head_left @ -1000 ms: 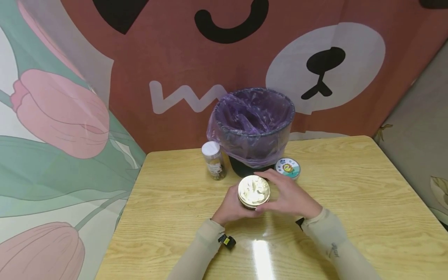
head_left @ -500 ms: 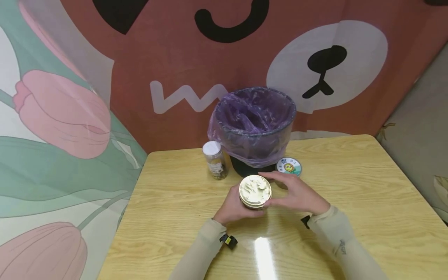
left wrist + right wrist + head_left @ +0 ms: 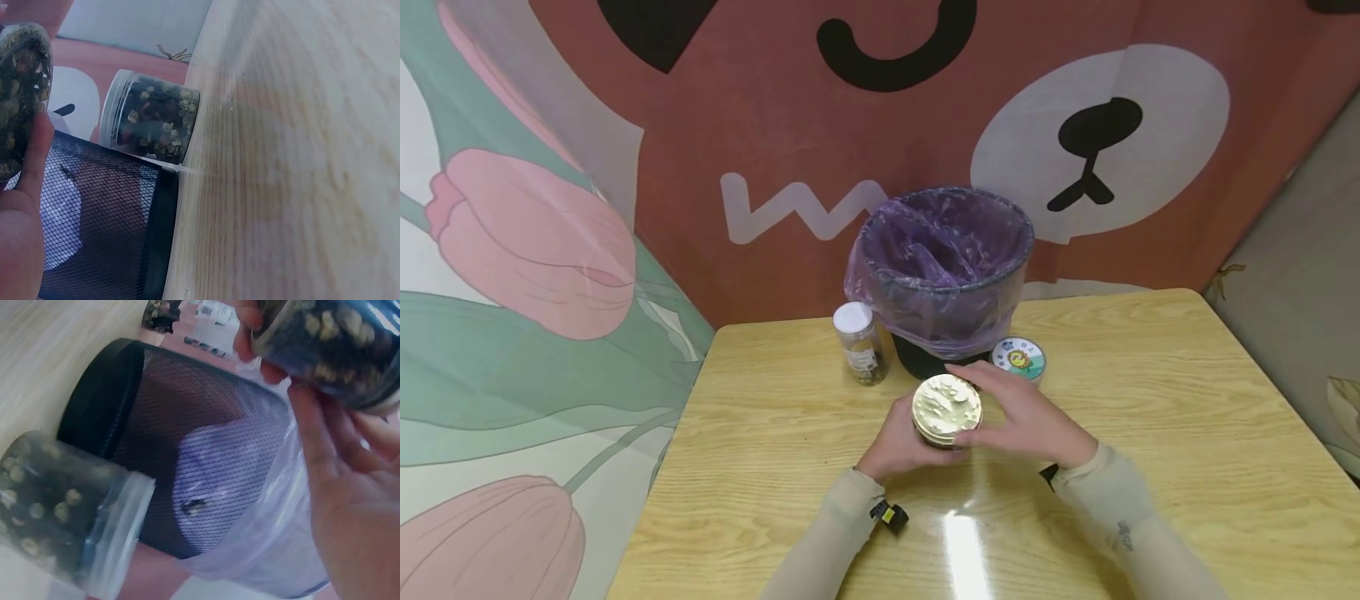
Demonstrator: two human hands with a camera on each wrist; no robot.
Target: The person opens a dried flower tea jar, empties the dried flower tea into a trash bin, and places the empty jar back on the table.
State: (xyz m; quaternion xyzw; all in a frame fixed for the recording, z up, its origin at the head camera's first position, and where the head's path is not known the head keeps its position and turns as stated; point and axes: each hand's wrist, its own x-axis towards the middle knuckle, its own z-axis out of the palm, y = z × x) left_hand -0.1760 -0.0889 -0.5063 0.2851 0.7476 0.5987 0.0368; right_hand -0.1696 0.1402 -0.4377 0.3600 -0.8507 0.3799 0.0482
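Here's the left hand [image 3: 902, 442], wrapped round the side of the golden-topped jar [image 3: 947, 407], a snug hold below the rim, probably to steady it! That jar is up off the wooden table [image 3: 760, 408], in front of the mesh bin [image 3: 917, 358], shiny end uppermost. On its other side, the right hand [image 3: 1026, 421] spans the rim in a wide pinch, thumb near, fingers far, a spread that likely suits so broad a top. How hard it presses, I can't tell. Now the surroundings, from the left again: a tall white-lidded jar [image 3: 860, 346] stands upright just beside the bin. Next, the purple bag [image 3: 1000, 304] folds over the bin's rim, that bulk blocking the space behind the hands. And furthest right, a flower-lidded jar [image 3: 1018, 358], upright near the bin's base, partly hidden by the right hand!
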